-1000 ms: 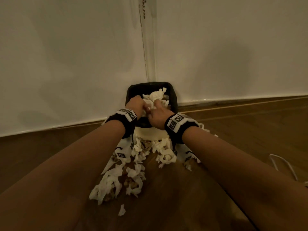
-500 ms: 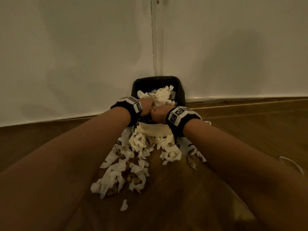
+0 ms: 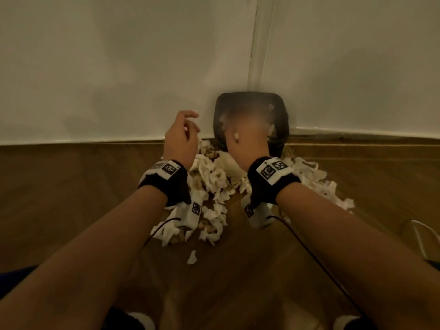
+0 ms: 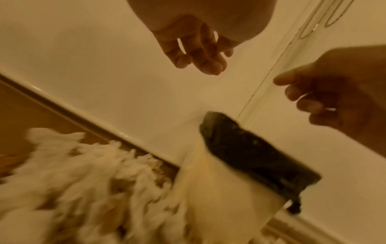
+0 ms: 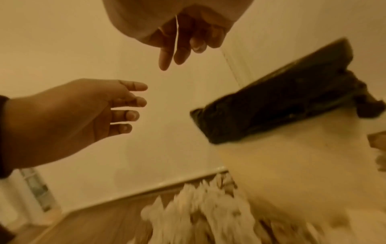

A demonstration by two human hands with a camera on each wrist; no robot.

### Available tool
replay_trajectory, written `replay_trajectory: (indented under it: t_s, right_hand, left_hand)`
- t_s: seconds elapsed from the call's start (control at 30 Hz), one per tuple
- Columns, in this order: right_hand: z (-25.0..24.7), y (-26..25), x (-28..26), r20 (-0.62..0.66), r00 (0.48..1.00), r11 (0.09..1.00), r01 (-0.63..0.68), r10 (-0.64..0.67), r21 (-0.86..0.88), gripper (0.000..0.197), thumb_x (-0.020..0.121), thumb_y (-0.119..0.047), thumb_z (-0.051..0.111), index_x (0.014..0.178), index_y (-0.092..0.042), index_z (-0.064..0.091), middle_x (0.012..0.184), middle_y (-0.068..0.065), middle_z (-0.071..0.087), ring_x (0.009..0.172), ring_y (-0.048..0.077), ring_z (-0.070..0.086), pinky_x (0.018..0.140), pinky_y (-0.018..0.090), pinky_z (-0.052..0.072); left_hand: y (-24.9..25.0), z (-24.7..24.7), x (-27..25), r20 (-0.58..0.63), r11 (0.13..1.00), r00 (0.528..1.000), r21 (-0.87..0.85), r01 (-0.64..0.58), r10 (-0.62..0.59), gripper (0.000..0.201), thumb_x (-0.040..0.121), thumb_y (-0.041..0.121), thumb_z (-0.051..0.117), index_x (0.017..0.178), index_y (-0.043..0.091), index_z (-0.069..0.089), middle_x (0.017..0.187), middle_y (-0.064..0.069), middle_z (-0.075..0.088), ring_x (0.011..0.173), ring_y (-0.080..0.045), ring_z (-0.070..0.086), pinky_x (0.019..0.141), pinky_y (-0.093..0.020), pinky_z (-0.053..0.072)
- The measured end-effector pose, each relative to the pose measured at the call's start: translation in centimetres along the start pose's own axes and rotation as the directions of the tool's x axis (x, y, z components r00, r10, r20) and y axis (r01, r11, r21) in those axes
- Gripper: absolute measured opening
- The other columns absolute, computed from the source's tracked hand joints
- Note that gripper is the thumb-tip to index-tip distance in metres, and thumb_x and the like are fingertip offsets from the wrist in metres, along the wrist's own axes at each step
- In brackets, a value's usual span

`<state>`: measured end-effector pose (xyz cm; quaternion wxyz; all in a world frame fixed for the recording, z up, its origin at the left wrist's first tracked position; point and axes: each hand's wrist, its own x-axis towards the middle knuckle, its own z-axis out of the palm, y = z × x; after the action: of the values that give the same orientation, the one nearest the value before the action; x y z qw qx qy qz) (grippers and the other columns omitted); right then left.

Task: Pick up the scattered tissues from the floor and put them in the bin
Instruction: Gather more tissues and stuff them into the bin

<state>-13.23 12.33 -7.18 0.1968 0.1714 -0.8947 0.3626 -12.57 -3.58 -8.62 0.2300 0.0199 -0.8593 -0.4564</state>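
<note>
Head view: the left hand [image 3: 182,136] is held up in the air left of the bin [image 3: 281,120], fingers loosely spread and a bit curled, nothing held in it. The right hand [image 3: 247,141] is raised right over the bin's mouth and is blurred there, but in the wrist views its fingers [image 5: 177,49] are seen hanging down relaxed and apart, with nothing gripped either. Both forearms are stretched forward, black wristbands with printed markers worn on each wrist. The bin is a pale tub lined with a black bag [image 4: 250,148], tucked into the corner of the white walls; some white bits can be made out inside it, though that's blurry. The scattered tissues [image 3: 209,186] are heaped on the wooden floor [image 3: 71,186] right against the bin's front, below the wrists, with one small scrap [image 3: 191,257] lying apart, closer to the person.
</note>
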Motion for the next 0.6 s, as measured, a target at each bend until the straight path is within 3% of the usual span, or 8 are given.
replay_trajectory:
  t_s: [0.1, 0.2, 0.4, 0.5, 0.6]
  right_hand:
    - [2.5, -1.1, -3.8, 0.168, 0.986, 0.999, -0.008, 0.014, -0.035, 0.023, 0.092, -0.021, 0.044, 0.09, -0.008, 0.063, 0.09, 0.007, 0.057, 0.09, 0.021, 0.051, 0.075, 0.03, 0.041]
    - [5.1, -0.9, -7.6, 0.373, 0.925, 0.995, -0.046, 0.076, -0.089, 0.02, 0.094, -0.023, 0.044, 0.095, -0.011, 0.06, 0.095, 0.006, 0.057, 0.094, 0.023, 0.051, 0.078, 0.035, 0.044]
    - [8.2, 0.7, -12.9, 0.652, 0.709, 0.959, -0.14, 0.271, -0.247, 0.019, 0.094, -0.025, 0.044, 0.109, -0.019, 0.054, 0.113, 0.004, 0.054, 0.11, 0.024, 0.045, 0.084, 0.031, 0.04]
    - [9.1, 1.3, -14.2, 0.722, 0.592, 0.932, -0.182, 0.358, -0.313, 0.021, 0.095, -0.026, 0.043, 0.114, -0.021, 0.052, 0.114, 0.006, 0.054, 0.108, 0.024, 0.049, 0.08, 0.033, 0.044]
    - [10.2, 1.5, -15.0, 0.795, 0.505, 0.94, -0.122, 0.335, -0.318, 0.025, 0.095, -0.024, 0.043, 0.118, -0.023, 0.053, 0.121, 0.008, 0.053, 0.112, 0.026, 0.049, 0.084, 0.035, 0.045]
  left_hand:
    - [-3.4, -1.6, -3.7, 0.025, 0.995, 0.998, 0.078, 0.063, -0.065, 0.019, 0.092, 0.02, 0.04, 0.102, 0.031, 0.052, 0.069, -0.002, 0.062, 0.051, -0.012, 0.053, 0.052, -0.033, 0.045]
    - [-6.4, -2.6, -7.5, 0.059, 0.974, 0.985, 0.167, 0.152, -0.163, 0.017, 0.092, 0.022, 0.042, 0.099, 0.033, 0.052, 0.061, 0.006, 0.054, 0.047, -0.007, 0.049, 0.047, -0.029, 0.04]
    - [-11.4, -3.6, -13.7, 0.197, 0.871, 0.907, 0.413, 0.267, -0.372, 0.015, 0.094, 0.019, 0.043, 0.101, 0.024, 0.055, 0.098, 0.0, 0.055, 0.071, -0.017, 0.051, 0.06, -0.027, 0.041]
    - [-12.3, -3.6, -15.7, 0.248, 0.824, 0.855, 0.481, 0.299, -0.455, 0.015, 0.091, 0.017, 0.047, 0.101, 0.022, 0.057, 0.106, -0.002, 0.053, 0.084, -0.02, 0.053, 0.071, -0.033, 0.047]
    - [-12.9, -3.5, -17.5, 0.227, 0.762, 0.832, 0.57, 0.307, -0.506, 0.015, 0.088, 0.019, 0.051, 0.1, 0.022, 0.059, 0.11, -0.002, 0.053, 0.101, -0.023, 0.052, 0.081, -0.036, 0.044]
